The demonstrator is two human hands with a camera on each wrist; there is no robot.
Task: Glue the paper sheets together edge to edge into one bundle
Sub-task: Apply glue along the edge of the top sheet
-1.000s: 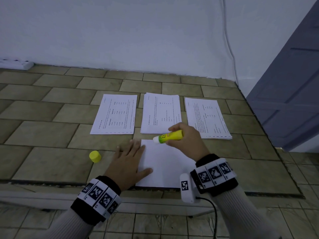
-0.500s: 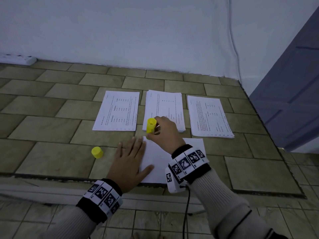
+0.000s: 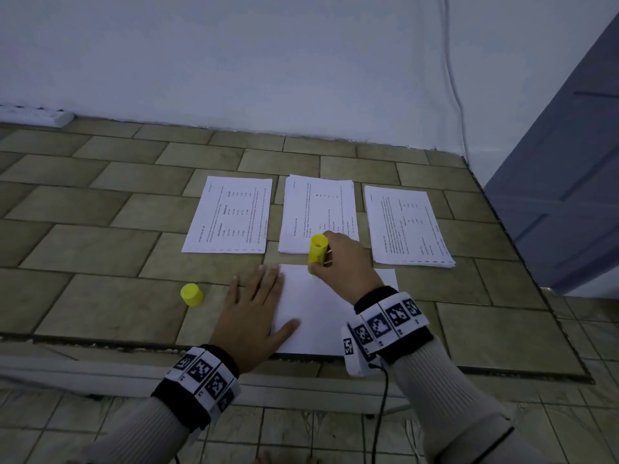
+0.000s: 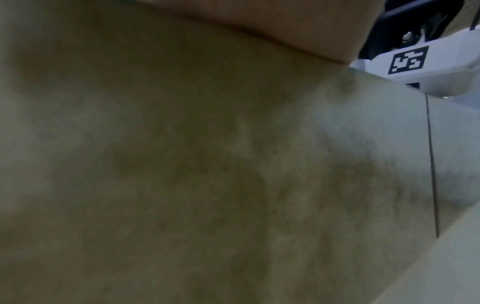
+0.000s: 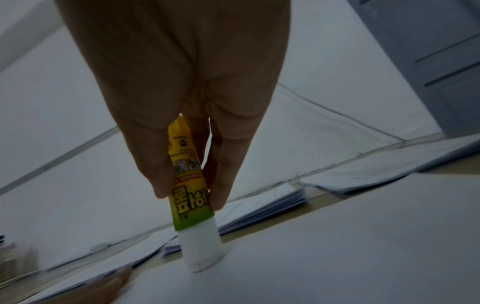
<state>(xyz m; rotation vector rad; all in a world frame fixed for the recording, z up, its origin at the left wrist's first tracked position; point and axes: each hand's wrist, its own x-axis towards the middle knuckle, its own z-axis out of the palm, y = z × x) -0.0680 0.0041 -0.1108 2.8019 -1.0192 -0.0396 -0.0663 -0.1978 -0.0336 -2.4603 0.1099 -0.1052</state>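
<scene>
While the right hand [image 3: 345, 262] grips the glue stick [image 3: 317, 249] upright on the blank sheet [image 3: 321, 316] at lower centre, the left hand [image 3: 254, 309] lies flat, fingers straight, pinning its edge — if that hold slips, I'd expect the paper to drag and crease.

The tiled floor [image 3: 100, 249] carries three printed paper stacks [image 3: 231, 214], a blank sheet [image 3: 321, 316] and a yellow cap [image 3: 191, 294].

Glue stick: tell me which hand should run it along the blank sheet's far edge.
Right. The right hand already grips the glue stick, tip on the blank sheet; the left hand lies flat, pinning the sheet.
</scene>
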